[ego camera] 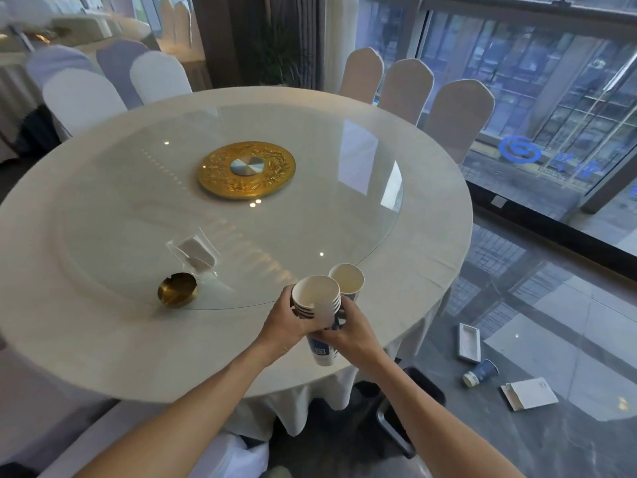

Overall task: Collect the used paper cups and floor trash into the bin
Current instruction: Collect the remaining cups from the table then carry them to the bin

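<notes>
Banquet tabletop (103, 339) edge: both hands, left (287, 319) and right (351, 334), curl around 1 nested cup stack (319, 315), apparently consolidating for carrying. Fallen cup (481, 373) and papers (529, 393) lie on floor.

Banquet hall or restaurant dining room | big round counter (103, 339) under cream cloth | glass turntable (310, 188) with gold hub (246, 170) | cloth-covered chairs (458, 112) ringed round | second dressed table (103, 25) behind | street-front glass wall (551, 81)
</notes>
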A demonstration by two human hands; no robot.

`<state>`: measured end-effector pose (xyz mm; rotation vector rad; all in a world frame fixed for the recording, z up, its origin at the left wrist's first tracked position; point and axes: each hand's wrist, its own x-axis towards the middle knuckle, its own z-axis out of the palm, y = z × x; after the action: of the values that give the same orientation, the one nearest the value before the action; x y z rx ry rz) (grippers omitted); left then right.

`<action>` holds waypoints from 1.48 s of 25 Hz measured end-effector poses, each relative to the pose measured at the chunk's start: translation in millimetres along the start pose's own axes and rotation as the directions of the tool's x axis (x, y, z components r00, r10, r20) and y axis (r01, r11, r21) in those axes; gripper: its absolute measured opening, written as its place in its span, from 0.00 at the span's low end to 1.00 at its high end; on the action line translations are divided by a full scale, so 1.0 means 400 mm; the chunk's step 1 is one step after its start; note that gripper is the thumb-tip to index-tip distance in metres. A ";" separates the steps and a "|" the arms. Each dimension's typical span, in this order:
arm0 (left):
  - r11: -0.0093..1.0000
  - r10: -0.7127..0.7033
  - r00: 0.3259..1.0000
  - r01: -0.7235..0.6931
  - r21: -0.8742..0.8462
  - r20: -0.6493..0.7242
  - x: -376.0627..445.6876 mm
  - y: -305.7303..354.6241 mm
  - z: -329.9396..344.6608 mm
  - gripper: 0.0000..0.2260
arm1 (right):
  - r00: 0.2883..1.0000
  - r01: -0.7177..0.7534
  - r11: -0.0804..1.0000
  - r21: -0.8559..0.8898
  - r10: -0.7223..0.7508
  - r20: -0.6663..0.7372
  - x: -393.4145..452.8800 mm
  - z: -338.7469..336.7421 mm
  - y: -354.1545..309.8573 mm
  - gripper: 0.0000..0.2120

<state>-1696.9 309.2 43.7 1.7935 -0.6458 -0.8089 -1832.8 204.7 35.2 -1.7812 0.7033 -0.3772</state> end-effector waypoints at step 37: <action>0.998 0.005 1.000 -0.005 -0.066 0.006 0.499 0.121 0.006 0.33 | 0.794 -0.382 0.923 -0.040 0.306 -0.526 0.282 -0.139 0.107 0.46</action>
<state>-1575.5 143.3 43.2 1.7292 -0.6204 -0.8233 -1789.4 83.6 2.3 -1.6440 1.4482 -0.5694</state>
